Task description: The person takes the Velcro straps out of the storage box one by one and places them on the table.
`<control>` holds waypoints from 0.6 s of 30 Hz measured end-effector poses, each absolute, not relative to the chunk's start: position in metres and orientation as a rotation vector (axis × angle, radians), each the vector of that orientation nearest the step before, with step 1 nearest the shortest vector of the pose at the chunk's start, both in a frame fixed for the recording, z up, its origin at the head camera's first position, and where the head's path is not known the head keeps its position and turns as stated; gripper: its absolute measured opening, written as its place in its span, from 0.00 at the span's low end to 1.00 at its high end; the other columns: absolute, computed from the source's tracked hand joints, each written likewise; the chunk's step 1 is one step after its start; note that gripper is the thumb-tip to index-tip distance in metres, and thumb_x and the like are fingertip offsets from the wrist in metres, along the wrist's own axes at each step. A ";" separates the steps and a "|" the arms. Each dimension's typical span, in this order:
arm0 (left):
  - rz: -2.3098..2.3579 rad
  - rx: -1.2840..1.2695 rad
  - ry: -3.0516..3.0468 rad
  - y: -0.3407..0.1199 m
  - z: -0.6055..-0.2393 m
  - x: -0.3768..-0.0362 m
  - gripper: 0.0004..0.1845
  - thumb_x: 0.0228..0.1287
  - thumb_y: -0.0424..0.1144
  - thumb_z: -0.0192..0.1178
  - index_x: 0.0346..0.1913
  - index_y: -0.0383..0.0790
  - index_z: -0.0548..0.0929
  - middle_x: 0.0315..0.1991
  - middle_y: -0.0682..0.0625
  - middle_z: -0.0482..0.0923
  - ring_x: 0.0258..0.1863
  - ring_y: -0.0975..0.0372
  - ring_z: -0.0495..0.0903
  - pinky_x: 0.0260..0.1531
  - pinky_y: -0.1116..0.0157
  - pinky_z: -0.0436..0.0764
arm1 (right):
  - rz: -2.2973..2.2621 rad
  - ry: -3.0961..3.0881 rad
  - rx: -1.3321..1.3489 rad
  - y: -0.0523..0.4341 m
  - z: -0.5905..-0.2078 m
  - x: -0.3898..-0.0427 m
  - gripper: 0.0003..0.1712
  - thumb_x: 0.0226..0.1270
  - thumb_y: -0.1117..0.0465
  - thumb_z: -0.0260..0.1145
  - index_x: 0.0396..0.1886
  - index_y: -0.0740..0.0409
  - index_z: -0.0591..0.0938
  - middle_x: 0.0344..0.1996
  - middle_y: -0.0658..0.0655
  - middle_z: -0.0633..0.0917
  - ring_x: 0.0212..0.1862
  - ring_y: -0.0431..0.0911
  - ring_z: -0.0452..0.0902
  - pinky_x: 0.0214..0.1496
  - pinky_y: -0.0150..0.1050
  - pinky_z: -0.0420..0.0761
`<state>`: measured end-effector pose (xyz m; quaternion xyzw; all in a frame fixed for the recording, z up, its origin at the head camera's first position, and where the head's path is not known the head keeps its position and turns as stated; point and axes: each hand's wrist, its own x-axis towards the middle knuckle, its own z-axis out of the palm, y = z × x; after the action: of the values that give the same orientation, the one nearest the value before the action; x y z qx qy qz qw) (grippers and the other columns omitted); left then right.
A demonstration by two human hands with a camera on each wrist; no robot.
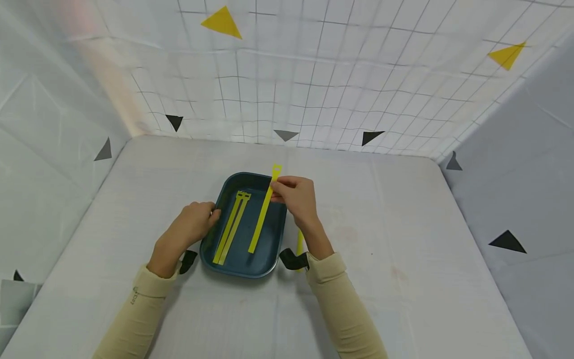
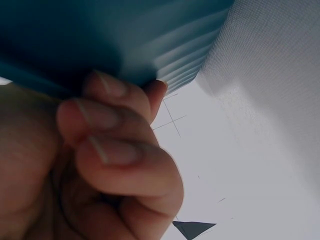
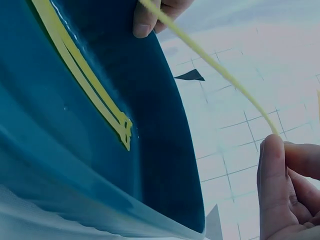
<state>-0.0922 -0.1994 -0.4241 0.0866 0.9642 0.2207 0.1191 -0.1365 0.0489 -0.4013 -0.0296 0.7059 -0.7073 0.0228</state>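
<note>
While the left hand (image 1: 192,225) grips the tray (image 1: 233,262) rim, right-hand fingers (image 1: 280,192) pinch a yellow strap (image 1: 262,214) (two already inside); a loose pinch could drop it outside.

Beige long sleeves, black wrist straps (small dark print on left cuff)

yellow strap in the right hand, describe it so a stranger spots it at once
On the white table, find the dark blue oval tray. The right hand pinches one flat yellow strap slanting over it; the two yellow straps beside it lie flat inside.
</note>
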 end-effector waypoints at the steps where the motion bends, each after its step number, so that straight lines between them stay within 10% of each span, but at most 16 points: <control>1: 0.647 0.251 2.818 -0.199 -0.424 -0.092 0.15 0.77 0.37 0.50 0.29 0.36 0.74 0.20 0.47 0.70 0.20 0.56 0.70 0.24 0.60 0.70 | -2.191 2.186 -0.088 0.050 -0.401 -0.136 0.11 0.65 0.70 0.68 0.44 0.74 0.84 0.36 0.66 0.86 0.27 0.45 0.85 0.34 0.38 0.84; 18: 0.638 0.260 2.826 -0.198 -0.423 -0.092 0.15 0.77 0.37 0.50 0.27 0.36 0.73 0.20 0.47 0.70 0.20 0.56 0.70 0.23 0.61 0.70 | -2.194 2.217 -0.015 0.080 -0.397 -0.134 0.13 0.65 0.69 0.68 0.45 0.75 0.83 0.37 0.68 0.85 0.26 0.44 0.85 0.35 0.38 0.84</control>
<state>-0.0918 -0.1978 -0.4232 0.0886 0.9650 0.2179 0.1164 -0.1339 0.0800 -0.3967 -0.0049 0.7108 -0.7033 0.0110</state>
